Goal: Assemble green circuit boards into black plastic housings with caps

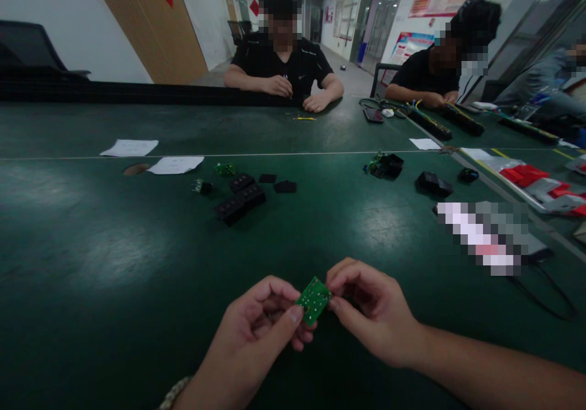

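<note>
A small green circuit board is held up above the table near the front, its face with solder points turned towards me. My left hand is closed on its left edge, thumb in front and fingers behind. At the board's right edge, my right hand pinches it between thumb and forefinger. The side of the board facing away is hidden. Beyond my hands lie several black plastic housings, two flat black pieces, and another green circuit board.
The green table bears two paper sheets at the left. On the right are black parts, a housing with wires, a blurred-out device with a cable, and red-and-white packets. Co-workers sit across the table.
</note>
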Motion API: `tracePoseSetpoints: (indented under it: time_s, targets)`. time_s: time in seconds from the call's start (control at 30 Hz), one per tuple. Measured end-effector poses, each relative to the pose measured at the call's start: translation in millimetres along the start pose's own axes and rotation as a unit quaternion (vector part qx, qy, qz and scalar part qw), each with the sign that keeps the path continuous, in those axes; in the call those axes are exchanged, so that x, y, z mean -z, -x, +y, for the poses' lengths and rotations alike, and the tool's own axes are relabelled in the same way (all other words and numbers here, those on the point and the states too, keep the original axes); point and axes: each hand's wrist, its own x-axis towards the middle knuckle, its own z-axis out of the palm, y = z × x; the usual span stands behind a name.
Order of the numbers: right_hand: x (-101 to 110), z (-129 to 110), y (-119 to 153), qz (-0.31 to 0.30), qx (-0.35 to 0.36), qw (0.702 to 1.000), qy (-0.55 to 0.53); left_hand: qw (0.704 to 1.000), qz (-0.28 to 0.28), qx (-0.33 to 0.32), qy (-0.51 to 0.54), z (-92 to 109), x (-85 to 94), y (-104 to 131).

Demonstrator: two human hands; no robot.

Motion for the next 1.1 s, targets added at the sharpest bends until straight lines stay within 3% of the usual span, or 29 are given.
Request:
tracePoseSetpoints:
  time_s: [0.23,0.47,0.6,0.83,1.1]
  targets:
    - [0.3,-2.1,-3.1,0.0,0.02,1.0,0.021,0.999,-0.03,0.021,0.009,-0.4,-0.4,-1.2]
    - [3.3,-7.4,-2.4,-0.063,0.056,0.995,0.054,0.998,-0.062,0.006,0.003,-20.9,4.7,2.3]
    - [0.8,-6.2,-2.0,-0.06,0.079,0.994,0.041,0.997,-0.079,0.006,-0.018,-25.8,4.5,2.8]
    - [-0.2,-4.8,-2.0,-0.057,0.071,0.994,0.061,0.994,-0.112,0.007,-0.015,-18.4,-1.2,2.7]
    - [-2.1,2.2,0.9,-0.037,-0.029,0.995,-0.086,0.995,-0.098,0.001,-0.016,-14.6,3.5,8.9]
